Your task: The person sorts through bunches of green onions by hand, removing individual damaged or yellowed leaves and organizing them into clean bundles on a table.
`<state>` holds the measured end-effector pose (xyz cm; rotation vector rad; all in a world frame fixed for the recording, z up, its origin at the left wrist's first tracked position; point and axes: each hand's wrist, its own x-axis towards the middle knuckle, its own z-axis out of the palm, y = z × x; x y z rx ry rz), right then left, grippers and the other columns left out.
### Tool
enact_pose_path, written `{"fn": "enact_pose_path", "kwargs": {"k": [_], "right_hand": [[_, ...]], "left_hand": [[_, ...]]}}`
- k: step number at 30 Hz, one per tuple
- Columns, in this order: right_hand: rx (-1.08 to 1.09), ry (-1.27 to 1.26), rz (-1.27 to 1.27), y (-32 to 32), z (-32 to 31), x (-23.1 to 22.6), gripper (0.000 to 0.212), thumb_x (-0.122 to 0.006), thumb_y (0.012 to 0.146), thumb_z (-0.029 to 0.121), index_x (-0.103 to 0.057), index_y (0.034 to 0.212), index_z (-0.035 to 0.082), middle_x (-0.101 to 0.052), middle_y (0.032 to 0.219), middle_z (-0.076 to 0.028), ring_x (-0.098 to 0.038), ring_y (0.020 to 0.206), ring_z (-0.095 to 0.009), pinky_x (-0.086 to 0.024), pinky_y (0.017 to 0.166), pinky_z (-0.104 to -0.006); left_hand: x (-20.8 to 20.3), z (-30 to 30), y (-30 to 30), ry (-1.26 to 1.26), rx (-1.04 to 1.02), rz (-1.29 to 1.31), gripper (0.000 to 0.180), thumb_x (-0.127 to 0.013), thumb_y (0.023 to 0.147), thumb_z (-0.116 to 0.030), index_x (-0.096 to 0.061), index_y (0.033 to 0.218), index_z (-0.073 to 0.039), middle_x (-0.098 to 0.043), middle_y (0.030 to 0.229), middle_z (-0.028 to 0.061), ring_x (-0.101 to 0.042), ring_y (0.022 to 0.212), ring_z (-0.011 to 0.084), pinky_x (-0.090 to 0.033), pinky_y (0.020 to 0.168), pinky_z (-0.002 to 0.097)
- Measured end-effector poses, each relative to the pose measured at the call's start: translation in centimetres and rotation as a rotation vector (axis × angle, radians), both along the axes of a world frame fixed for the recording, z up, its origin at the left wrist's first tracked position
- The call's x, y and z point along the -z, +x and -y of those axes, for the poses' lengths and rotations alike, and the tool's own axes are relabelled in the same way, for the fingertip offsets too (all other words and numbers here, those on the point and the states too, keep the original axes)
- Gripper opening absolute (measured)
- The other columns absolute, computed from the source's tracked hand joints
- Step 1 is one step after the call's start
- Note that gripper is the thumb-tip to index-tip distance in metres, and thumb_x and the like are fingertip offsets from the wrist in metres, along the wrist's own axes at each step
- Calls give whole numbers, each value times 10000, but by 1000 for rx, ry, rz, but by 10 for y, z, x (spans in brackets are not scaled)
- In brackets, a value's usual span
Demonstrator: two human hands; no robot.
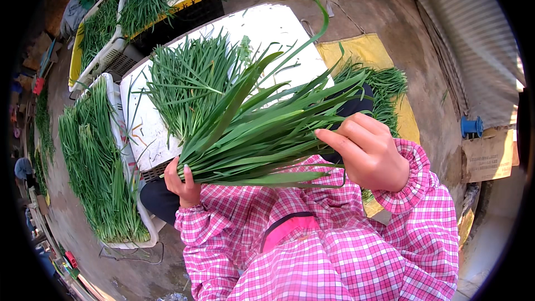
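Green, flat-bladed leaves fill the middle of the view: a thick bunch of garlic chives (262, 134) that I hold in front of my chest with both hands. My left hand (184, 183) is closed around the cut stem ends at the lower left of the bunch, thumb and fingers wrapped tight. My right hand (370, 153) grips the bunch further along, on its right side, fingers curled over the blades. From my hands the leaves fan upward and to the right, a few long tips bending away from the rest. The blades look fresh, smooth and glossy, deep green with paler lines where the light catches them.

Pink and white checked sleeves (334, 245) with gathered cuffs cover my arms. Just beyond the bunch lies a white board (145, 128) carrying a loose heap of thinner chives (189, 78). To its left, a white crate (120, 134) holds more greens laid lengthwise. Yellow sheets (362, 50) with further piles rest on the concrete floor (429, 89) to the right.
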<state>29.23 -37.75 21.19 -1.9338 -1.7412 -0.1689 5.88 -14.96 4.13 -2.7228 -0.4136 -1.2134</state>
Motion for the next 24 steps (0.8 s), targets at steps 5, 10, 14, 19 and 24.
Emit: {"fn": "enact_pose_path", "kwargs": {"k": [5,10,14,19,24], "right_hand": [[-21,-13,128,1,-6,2,221,-545,514,3,-564,729,48,-400,601,-45,-424,543,-176,-346,470,-286],[-39,69,150,-1,-5,6,161,-550,504,-4,-527,648,63,-391,613,-40,-413,549,-178,-333,467,-283],[24,102,156,8,5,-5,141,-560,501,-7,-484,600,59,-367,596,-31,-401,547,-163,-330,465,-271],[236,463,-510,14,32,-11,98,-548,680,-52,-579,752,7,-521,683,-85,-493,603,-162,-392,519,-243],[338,330,-590,45,67,-9,77,-530,765,41,-565,774,-27,-539,732,-92,-508,649,-148,-410,573,-233]], "left_hand": [[0,4,4,-19,-3,-11,328,-486,754,-48,-351,1048,-106,-506,907,177,-524,721,311,-437,569,370],[4,5,9,-40,34,-7,326,-473,754,-21,-368,1046,-122,-507,901,175,-526,714,307,-436,564,368],[6,6,9,-48,37,-9,275,-480,763,-53,-381,1016,-97,-510,897,176,-527,707,311,-437,566,368],[12,2,1,-42,-30,60,280,-535,752,-173,-384,950,-43,-518,877,180,-530,705,319,-436,576,381],[11,-1,5,-75,10,149,422,-555,752,-215,-330,1066,-46,-517,883,189,-532,713,324,-434,580,394]]}}
